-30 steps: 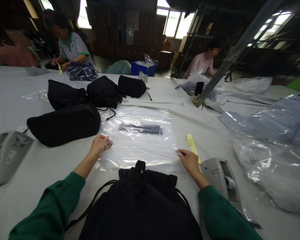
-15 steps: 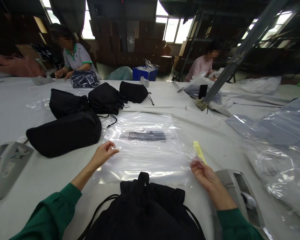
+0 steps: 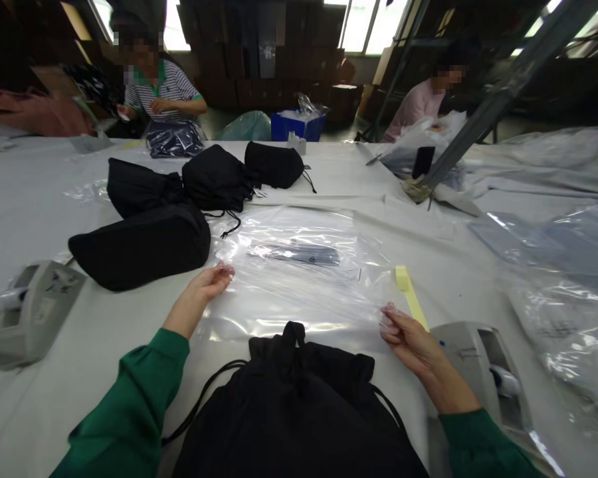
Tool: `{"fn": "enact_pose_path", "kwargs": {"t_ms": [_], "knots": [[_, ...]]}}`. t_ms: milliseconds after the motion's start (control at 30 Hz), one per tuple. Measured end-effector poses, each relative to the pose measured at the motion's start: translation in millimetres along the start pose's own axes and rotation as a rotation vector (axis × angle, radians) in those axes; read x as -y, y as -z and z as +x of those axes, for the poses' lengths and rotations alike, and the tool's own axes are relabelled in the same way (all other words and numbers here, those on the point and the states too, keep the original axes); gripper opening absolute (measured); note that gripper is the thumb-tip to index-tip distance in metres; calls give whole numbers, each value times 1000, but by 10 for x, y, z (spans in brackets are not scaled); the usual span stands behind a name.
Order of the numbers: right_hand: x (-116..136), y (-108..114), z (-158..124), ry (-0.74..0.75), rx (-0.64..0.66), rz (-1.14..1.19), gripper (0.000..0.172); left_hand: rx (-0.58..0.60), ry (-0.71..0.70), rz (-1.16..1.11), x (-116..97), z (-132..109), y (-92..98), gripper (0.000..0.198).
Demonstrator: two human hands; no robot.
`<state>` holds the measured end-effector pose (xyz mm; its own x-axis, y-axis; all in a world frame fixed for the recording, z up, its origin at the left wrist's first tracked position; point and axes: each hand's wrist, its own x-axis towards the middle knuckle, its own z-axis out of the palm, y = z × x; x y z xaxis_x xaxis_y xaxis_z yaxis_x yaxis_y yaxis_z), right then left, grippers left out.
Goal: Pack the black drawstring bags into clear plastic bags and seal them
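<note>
A clear plastic bag (image 3: 289, 292) with a printed dark strip lies on the white table in front of me. My left hand (image 3: 210, 284) pinches its left edge between thumb and fingers. At the opposite edge, my right hand (image 3: 403, 335) has the film gripped at the fingertips. Closest to me is a black drawstring bag (image 3: 299, 411), its gathered top and loop pointing at the plastic, with cords trailing to both sides. Several more black drawstring bags (image 3: 142, 247) lie left of and behind the clear bag.
Grey tape dispensers (image 3: 40, 312) stand at left and right. A yellow strip (image 3: 412, 299) lies beside my right hand. Clear plastic bags (image 3: 568, 312) are heaped at right. A slanted metal post (image 3: 498, 99) rises beyond, and two people work across the table (image 3: 339, 169).
My left hand has closed on the bag's left edge, where its fingers were apart before. The film between my hands has shifted and creased. The view has tilted down slightly.
</note>
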<state>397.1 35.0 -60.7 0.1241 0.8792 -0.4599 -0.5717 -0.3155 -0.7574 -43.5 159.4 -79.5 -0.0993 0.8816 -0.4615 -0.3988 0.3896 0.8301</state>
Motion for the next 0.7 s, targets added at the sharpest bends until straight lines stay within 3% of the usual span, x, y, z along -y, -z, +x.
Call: {"fn": "enact_pose_path", "kwargs": {"t_ms": [133,233,300,367,433,500,600,700], "knots": [[59,54,-44,-76,58,111,19,174,-46,204,-66,-181,-23,28],[231,67,13,-55,85,192,17,310,-143,381,-76,-423,-114,33],[345,49,47,154,68,108,13,380,-223,491,-91,-560,-187,29],[364,36,38,527,13,-189,10,524,-422,833,-78,-651,-240,26],[232,65,-31,798,-34,-545,15,718,-643,1284,8,-706,-249,17],[-36,158,-152,835,-3,-850,18,852,-735,1588,165,-744,-203,6],[-493,370,-363,803,79,-1179,16,857,-648,1653,415,-804,-74,6],[-765,514,-539,719,40,-1256,20,803,-575,1662,558,-880,19,8]]}}
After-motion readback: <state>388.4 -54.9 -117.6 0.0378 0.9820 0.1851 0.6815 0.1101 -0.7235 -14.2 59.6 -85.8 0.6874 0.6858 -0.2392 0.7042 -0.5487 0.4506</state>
